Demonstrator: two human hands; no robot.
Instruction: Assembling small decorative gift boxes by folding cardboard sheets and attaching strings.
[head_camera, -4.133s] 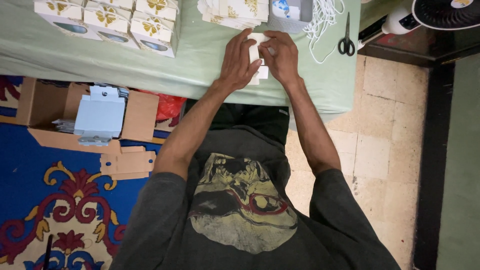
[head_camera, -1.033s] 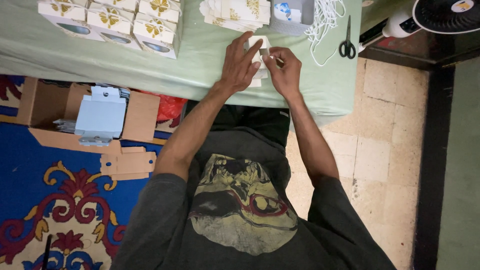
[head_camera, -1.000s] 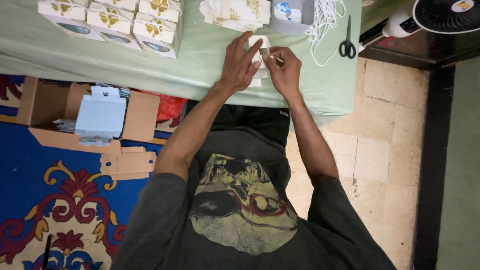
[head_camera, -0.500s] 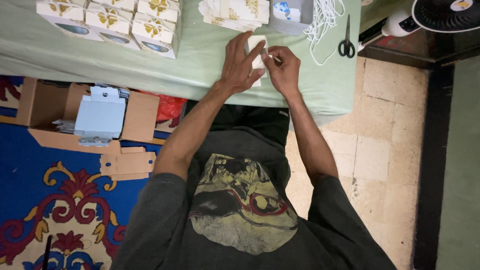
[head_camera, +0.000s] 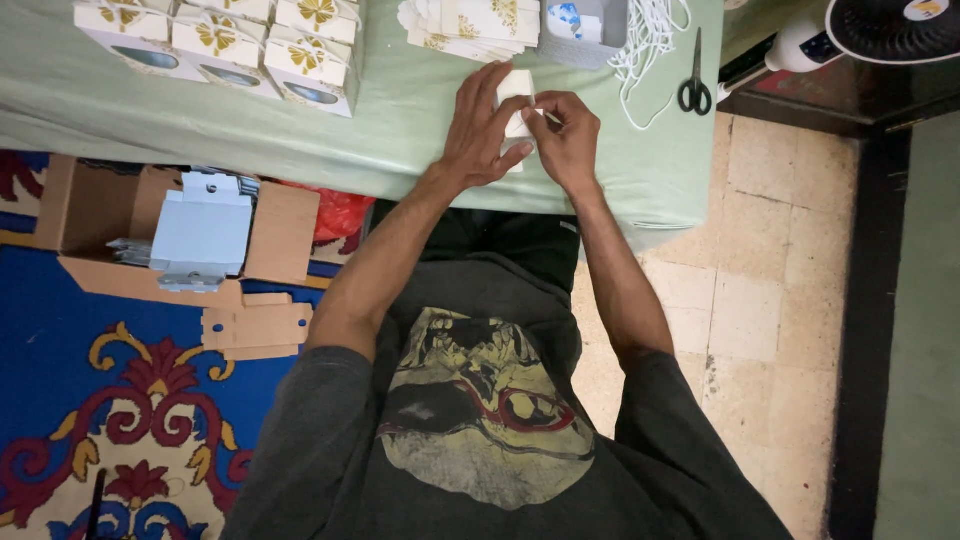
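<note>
**Both hands close on a small white card piece**

A small white card piece (head_camera: 517, 92) lies on the green table (head_camera: 400, 120) near its front edge. The left hand (head_camera: 482, 130) presses it flat with spread fingers, seemingly to steady it, while the right hand (head_camera: 566, 135) pinches its side with curled fingers. Finished white-and-gold boxes (head_camera: 230, 40), flat blanks (head_camera: 470, 22), white cord (head_camera: 650, 35) and scissors (head_camera: 694, 80) sit within reach.
</note>
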